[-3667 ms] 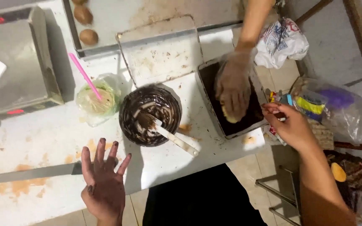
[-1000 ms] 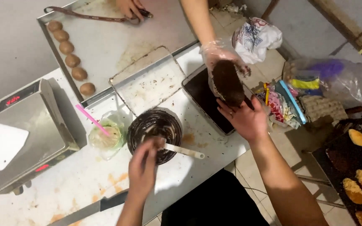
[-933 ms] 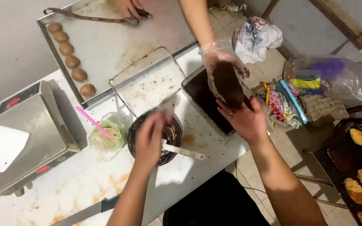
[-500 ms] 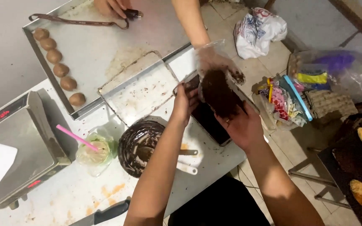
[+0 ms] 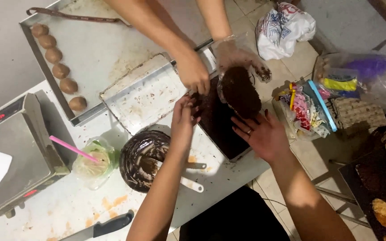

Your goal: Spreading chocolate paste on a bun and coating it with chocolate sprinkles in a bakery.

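My left hand [image 5: 185,114] pinches narrowly at the dark crumb tray [image 5: 217,120] while my right hand [image 5: 264,136] spreads wide under a co-worker's gloved hand [image 5: 237,67] holding the crumb-coated piece [image 5: 240,91], which could drop and shed crumbs if released off-centre.

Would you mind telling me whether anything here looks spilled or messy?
Yes: orange smears stain the white table near the black-handled knife, and dark crumbs lie scattered across the small steel tray. The round dark bowl is smeared with brown mix.
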